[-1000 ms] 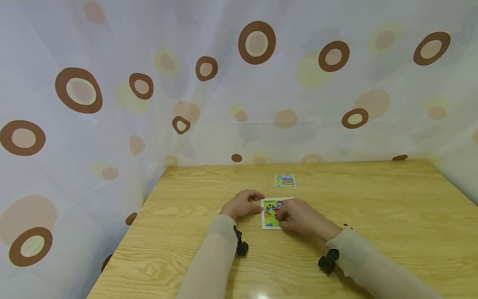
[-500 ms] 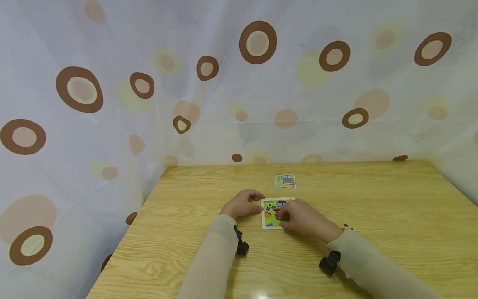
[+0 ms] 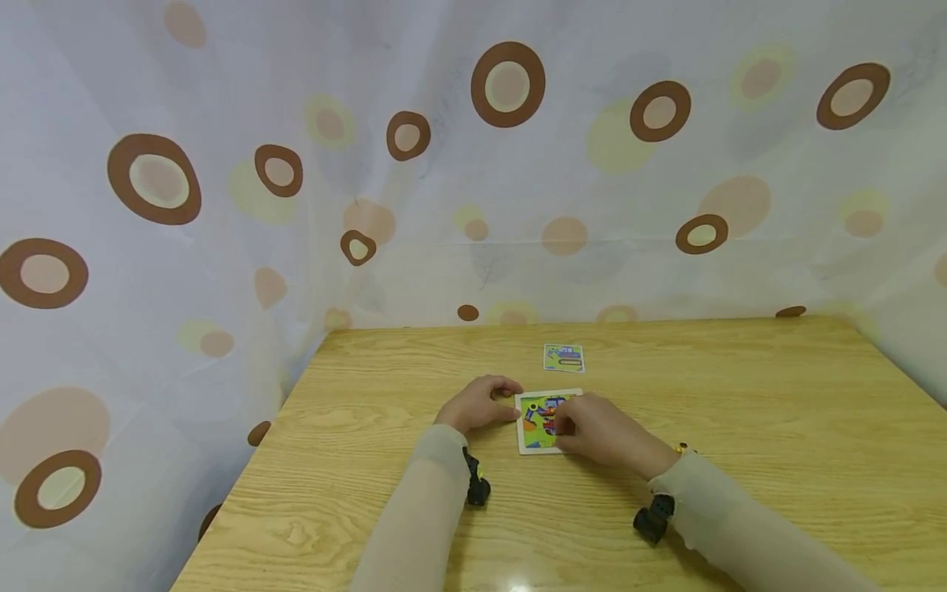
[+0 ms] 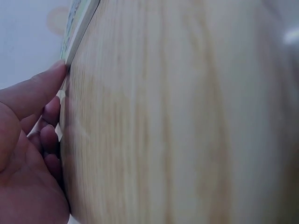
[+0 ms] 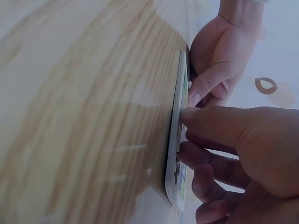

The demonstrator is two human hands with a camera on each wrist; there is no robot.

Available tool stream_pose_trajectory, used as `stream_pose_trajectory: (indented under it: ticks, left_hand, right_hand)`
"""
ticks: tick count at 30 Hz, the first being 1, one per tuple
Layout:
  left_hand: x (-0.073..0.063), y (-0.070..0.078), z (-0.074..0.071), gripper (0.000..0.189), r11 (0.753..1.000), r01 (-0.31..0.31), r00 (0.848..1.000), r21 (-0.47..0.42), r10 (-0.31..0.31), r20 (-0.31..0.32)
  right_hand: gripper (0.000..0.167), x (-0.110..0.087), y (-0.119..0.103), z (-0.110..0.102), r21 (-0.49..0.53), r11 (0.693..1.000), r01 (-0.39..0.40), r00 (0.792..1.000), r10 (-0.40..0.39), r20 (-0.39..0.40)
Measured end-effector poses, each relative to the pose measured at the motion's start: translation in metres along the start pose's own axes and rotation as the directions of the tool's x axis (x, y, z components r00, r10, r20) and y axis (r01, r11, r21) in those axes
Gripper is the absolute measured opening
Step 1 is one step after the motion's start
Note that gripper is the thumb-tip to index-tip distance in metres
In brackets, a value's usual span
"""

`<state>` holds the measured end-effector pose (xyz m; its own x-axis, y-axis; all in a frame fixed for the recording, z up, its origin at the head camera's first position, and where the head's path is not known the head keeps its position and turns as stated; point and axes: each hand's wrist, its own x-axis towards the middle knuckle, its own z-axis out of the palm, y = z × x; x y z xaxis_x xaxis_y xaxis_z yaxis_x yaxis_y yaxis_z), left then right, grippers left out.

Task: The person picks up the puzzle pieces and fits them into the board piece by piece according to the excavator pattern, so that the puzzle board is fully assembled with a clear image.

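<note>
A small white-framed puzzle board (image 3: 538, 450) with a colourful digger-like picture lies flat on the table. My left hand (image 3: 477, 405) rests beside it, thumb at the left edge and forefinger at the upper left corner. In the left wrist view the left thumb (image 4: 44, 88) touches the board's edge, its other fingers loosely bent. My right hand (image 3: 602, 429) covers the board's right part, fingers bent and tips on the picture. Thumb and forefinger of the right hand (image 5: 252, 158) stand close together at the surface; I cannot tell whether they pinch a piece.
Beyond the board lies a picture card (image 3: 564, 358) with a similar digger picture in paler tones. The wooden table (image 3: 385, 362) ends at a spotted white curtain (image 3: 444, 181) behind and to the left. A small camera sits on each wrist.
My right hand has shifted very slightly to the right over the board, baring a bit more of the picture. The left hand and the card stay in place.
</note>
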<state>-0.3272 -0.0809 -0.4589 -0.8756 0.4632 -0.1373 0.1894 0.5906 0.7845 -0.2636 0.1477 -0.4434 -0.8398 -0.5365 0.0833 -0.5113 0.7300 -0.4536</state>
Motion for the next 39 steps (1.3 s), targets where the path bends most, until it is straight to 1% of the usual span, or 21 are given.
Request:
stream_pose_trajectory:
  ticks: [6, 11, 14, 21, 25, 27, 32, 36, 39]
  left_hand:
    - [0.001, -0.003, 0.003, 0.036, 1.000, 0.001, 1.000, 0.005, -0.001, -0.001]
    - [0.002, -0.003, 0.002, 0.036, 0.999, 0.012, 1.000, 0.033, -0.012, -0.003]
    - [0.002, -0.002, 0.000, 0.036, 0.999, 0.013, 1.000, 0.039, -0.013, -0.004]
    - [0.002, -0.003, 0.001, 0.036, 0.999, 0.002, 1.000, 0.046, -0.003, 0.013]
    - [0.002, -0.002, 0.001, 0.035, 1.000, 0.003, 1.000, 0.021, -0.003, -0.002]
    - [0.002, -0.001, 0.000, 0.035, 1.000, 0.009, 1.000, 0.017, -0.009, -0.002]
    - [0.001, 0.001, 0.000, 0.035, 1.000, 0.016, 1.000, -0.002, -0.016, 0.003]
    - [0.002, 0.001, 0.001, 0.035, 1.000, 0.017, 1.000, -0.003, -0.017, 0.002]
    - [0.003, 0.000, 0.002, 0.035, 1.000, 0.021, 1.000, 0.007, -0.021, 0.003]
  right_hand:
    - [0.011, -0.001, 0.001, 0.002, -0.003, 1.000, -0.001, 1.000, 0.001, 0.012]
    - [0.014, 0.000, 0.000, 0.004, -0.034, 0.999, 0.009, 1.000, -0.009, -0.006]
    - [0.014, 0.001, 0.000, 0.004, -0.030, 1.000, 0.010, 1.000, -0.010, -0.014]
    - [0.013, -0.001, 0.004, 0.001, 0.049, 0.999, 0.015, 0.999, -0.017, 0.038]
    - [0.012, -0.001, 0.007, 0.001, 0.073, 0.997, 0.012, 0.999, -0.015, 0.042]
    - [0.012, -0.001, 0.008, 0.002, 0.095, 0.995, 0.005, 0.999, -0.009, 0.044]
    - [0.012, -0.002, 0.013, 0.001, 0.161, 0.987, 0.014, 0.999, -0.022, 0.047]
    - [0.011, -0.003, 0.015, 0.000, 0.208, 0.978, 0.010, 0.998, -0.022, 0.058]
    - [0.011, -0.003, 0.016, -0.002, 0.221, 0.975, 0.011, 0.998, -0.026, 0.065]
